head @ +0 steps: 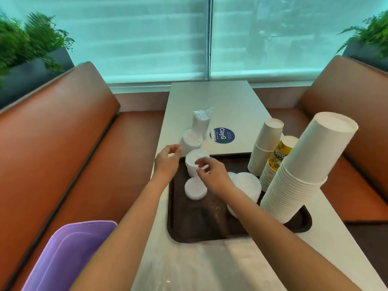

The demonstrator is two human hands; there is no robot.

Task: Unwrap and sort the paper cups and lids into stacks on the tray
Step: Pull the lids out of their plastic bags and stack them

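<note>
Tray [210, 232]: dark brown, sitting on pale table [210, 97], near edge twd camera
Left hand [168, 160]: hovering at tray's far-left corner, fingers loosely curled, gripping nothing I can see; just left of tall lid stack [194, 162]
Right hand [212, 174]: reaching over tray, fingertips [200, 162] curling at top/near side of tall lid stack, looks like touching; firm pinch or not, can't tell
Tall lid stack: white, standing upright at tray's far-left, betw both hands
Short lid stack [195, 190]: white, sitting on tray just in front of tall one
Wide lids [248, 183]: larger white stack, mid-tray, partly hidden behind right wrist/forearm
Wrapped lids [200, 122]: two sleeves w/ clear plastic still on, lying on table just beyond tray's far-left corner; nearer sleeve [191, 139] beside left hand
Big cup stack [304, 171]: plain white cups, upside down, leaning on tray's right side, closest to camera
Printed cups [277, 162]: yellow/brown, upside down, behind big stack
Far cup stack [265, 145]: plain white, upside down, at tray's far-right corner
Sticker [222, 135]: round blue, on table beyond tray
Bin [69, 257]: purple, sitting on orange bench seat [63, 143] at left
Plants [31, 38]: green, in dark planters behind both bench backs
Window blinds [147, 38]: pulled down, far end of table
</note>
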